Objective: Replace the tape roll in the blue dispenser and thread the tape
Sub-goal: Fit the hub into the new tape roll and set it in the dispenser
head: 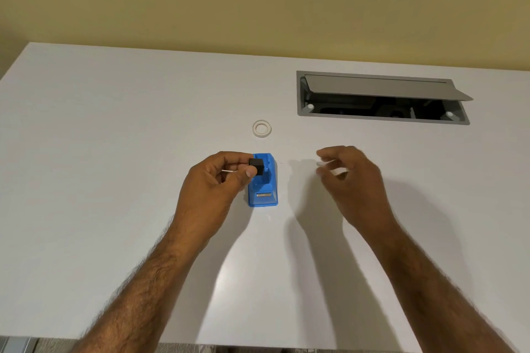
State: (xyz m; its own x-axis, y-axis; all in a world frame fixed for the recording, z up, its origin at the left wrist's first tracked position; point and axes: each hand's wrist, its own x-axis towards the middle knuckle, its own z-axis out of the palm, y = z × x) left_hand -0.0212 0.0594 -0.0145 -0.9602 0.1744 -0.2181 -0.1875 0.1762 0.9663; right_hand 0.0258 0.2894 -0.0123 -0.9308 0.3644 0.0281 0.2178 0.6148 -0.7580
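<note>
Pinching a small black plastic spindle core [257, 166] between thumb and forefinger, the left hand [213, 180] hovers at the left side of the blue plastic tape dispenser [263, 185], its fingers [249, 172] closed firmly on the core. A thin pale sliver sticks out of that hand toward the left; what it is cannot be told. The dispenser stands on the white flat surface [114, 152] with its metal cutting blade [263, 195] at the near end and its roll cradle showing no roll.

Beyond the dispenser, well apart from it, a clear tape roll [261, 129] with a white inner ring lies flat on the surface.

To the right of the dispenser, the right hand [351, 178] floats above the surface, apart from the dispenser, fingers loosely curled and spread with nothing clearly gripped between them.

Farther back and to the right of the dispenser, a grey rectangular cable hatch [383, 97] is set into the surface, its flap tilted open over a dark recess. A yellowish wall [258, 3] rises behind the surface's far edge.
</note>
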